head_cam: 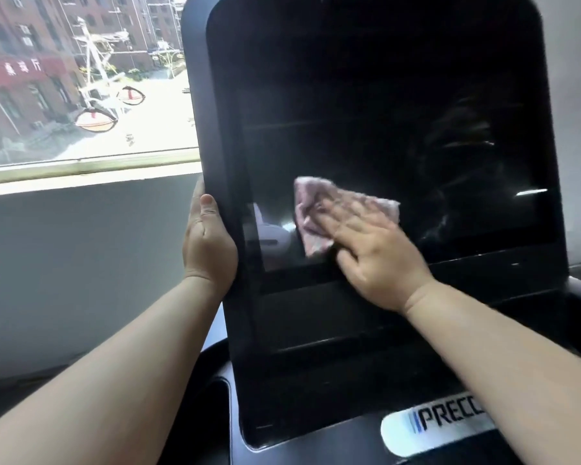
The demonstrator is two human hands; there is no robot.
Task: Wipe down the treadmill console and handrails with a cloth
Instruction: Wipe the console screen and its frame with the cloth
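- Background: window (84, 78) left of the console (376, 95); brick buildings outside.
- Left hand (208, 243) grips the console's left edge, thumb on the front face.
- Right hand (379, 253), fingers straight, presses a pink cloth (316, 209) flat against the console's lower screen.
- Silver logo plate (440, 427) below the console.

A bright window (81, 78) shows brick buildings (21, 62) above a plain grey wall (81, 263)

Gym: treadmill console (383, 129) beside window (81, 78)
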